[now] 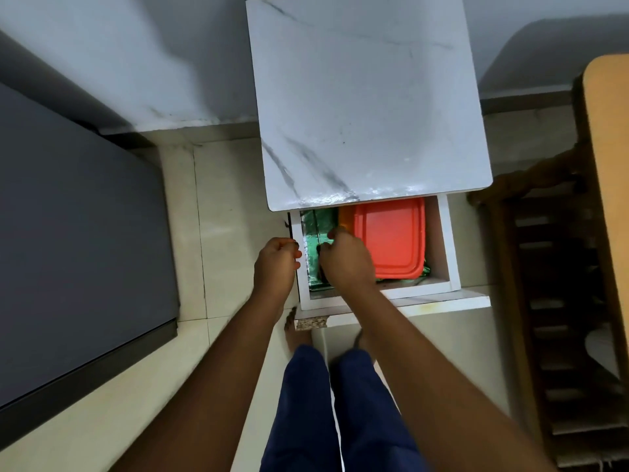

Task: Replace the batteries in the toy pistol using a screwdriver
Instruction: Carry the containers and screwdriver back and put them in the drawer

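Observation:
No toy pistol, screwdriver or batteries can be made out. A white drawer (448, 253) stands pulled out from under a marble-topped side table (367, 107). My left hand (276, 265) is at the drawer's left wall, fingers curled over its edge. Inside the drawer at its left part, my right hand (347, 264) has its fingers curled downward over a green lining (320, 221). A small dark shape shows under the fingers, but I cannot tell what it is or whether it is held.
A red plastic box lid (391, 240) fills the drawer's right part, with an orange item (344, 215) beside it. A dark grey cabinet (75, 240) stands to the left and wooden furniture (558, 301) to the right. My legs in blue trousers (340, 410) are on the pale tiled floor.

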